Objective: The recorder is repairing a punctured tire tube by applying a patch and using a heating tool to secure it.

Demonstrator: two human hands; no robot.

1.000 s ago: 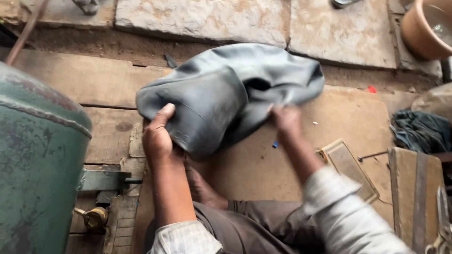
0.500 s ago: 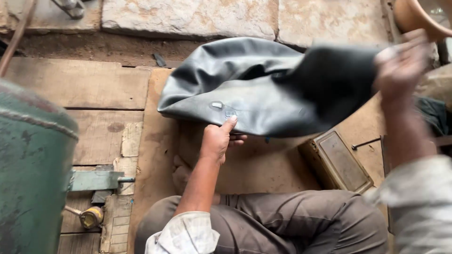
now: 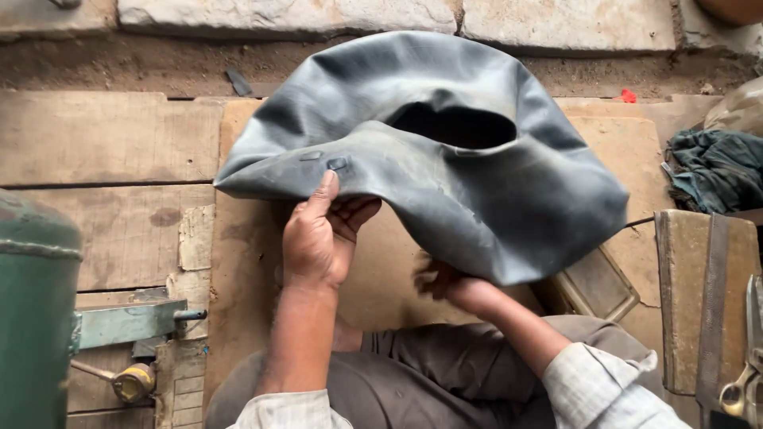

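Over the lap of the seated person, a large limp inner tube of dark grey rubber [image 3: 445, 159] is held up above the wooden boards [image 3: 103, 135], and its hole in the middle shows as a dark oval. Two small square patches [image 3: 324, 160] sit on the near fold of the rubber, close to each other.

The left hand [image 3: 318, 234] grips the lower edge of the tube from below: its thumb is stretched upward and presses on the rubber just beside the patches, and its other fingers are curled under the fold. The right hand [image 3: 449, 286] is mostly hidden under the hanging right part of the tube; it touches the rubber from beneath, but I cannot tell how far its fingers are closed.

At the left side stands a green metal tank [image 3: 32, 318], with a green metal arm and a small brass fitting [image 3: 131, 381] near its foot. At the right side lies a dark crumpled cloth [image 3: 711, 171], and below it a worn wooden block [image 3: 695, 294]. A flat rectangular metal tray [image 3: 592, 286] is partly covered by the tube. Grey stone slabs [image 3: 286, 14] run along the top
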